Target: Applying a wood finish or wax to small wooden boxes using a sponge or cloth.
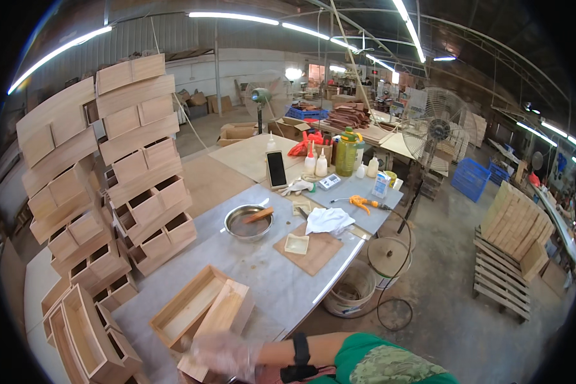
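My right hand [227, 352], in a pale, see-through-looking glove and smeared by motion, is at the near end of a long wooden box [227, 310] at the table's front. Its fingers cannot be made out. That box lies tilted against a second, open-topped wooden box [189, 301] to its left, whose inside is bare. A dark band [301, 349] circles my right wrist, below a green sleeve. My left hand is not in view. Beyond the boxes stands a metal bowl [253, 237] with a brown wooden piece [260, 215] resting in it.
Tall stacks of wooden boxes [141, 157] rise at the left. On the grey table [192, 246] lie a white cloth [328, 219], a small dish [297, 243] on brown board, an orange air gun [363, 204], a phone [276, 169] and several bottles. Buckets [349, 301] and a hose stand right.
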Tool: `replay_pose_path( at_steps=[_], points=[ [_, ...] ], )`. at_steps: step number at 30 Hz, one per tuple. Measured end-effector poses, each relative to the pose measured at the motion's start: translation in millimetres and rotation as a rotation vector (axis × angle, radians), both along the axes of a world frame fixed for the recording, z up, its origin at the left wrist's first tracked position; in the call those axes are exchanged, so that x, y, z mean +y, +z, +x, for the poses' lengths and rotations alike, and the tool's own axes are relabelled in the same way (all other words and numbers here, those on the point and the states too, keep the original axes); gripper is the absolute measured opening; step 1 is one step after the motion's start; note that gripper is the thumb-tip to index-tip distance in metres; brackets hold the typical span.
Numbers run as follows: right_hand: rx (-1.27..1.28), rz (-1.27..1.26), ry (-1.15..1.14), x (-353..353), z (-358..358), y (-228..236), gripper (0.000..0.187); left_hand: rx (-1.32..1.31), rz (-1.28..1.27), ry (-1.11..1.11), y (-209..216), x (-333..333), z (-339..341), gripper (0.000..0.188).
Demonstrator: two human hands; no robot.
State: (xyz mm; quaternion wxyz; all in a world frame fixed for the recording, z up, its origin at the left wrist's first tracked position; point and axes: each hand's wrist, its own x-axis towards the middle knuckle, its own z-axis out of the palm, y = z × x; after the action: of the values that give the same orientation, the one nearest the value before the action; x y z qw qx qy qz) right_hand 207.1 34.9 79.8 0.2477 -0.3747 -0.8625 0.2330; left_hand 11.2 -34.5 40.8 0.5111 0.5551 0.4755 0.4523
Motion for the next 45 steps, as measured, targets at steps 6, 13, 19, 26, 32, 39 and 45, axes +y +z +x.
replay_pose_path(
  at_steps=[6, 13, 19, 26, 32, 39, 45],
  points=[
    [0.351, 0.378, -0.212, 41, 53, -38, 0.022, 0.111, 0.022, -0.003, 3, -1, -7, 0.091],
    [-0.006, 0.361, 0.022, 44, 28, -43, 0.021, 0.292, 0.068, -0.006, 6, -2, -12, 0.091],
    [0.138, 0.243, 0.007, 28, 33, -50, 0.021, 0.095, -0.003, -0.059, -9, -2, -18, 0.089],
    [0.102, 0.540, 0.040, 50, 52, -33, 0.025, 0.292, 0.070, -0.026, -22, 6, -18, 0.086],
    [-0.163, -0.206, 0.289, -32, -35, 46, 0.031, 0.221, 0.085, -0.033, -30, 5, -20, 0.086],
    [-0.088, 0.441, 0.088, 40, 40, -6, 0.029, 0.152, 0.146, -0.042, -33, 7, -17, 0.085],
    [0.062, -0.067, 0.284, -21, -46, 20, 0.013, 0.034, 0.157, -0.078, -34, 11, -15, 0.088]
  ],
)
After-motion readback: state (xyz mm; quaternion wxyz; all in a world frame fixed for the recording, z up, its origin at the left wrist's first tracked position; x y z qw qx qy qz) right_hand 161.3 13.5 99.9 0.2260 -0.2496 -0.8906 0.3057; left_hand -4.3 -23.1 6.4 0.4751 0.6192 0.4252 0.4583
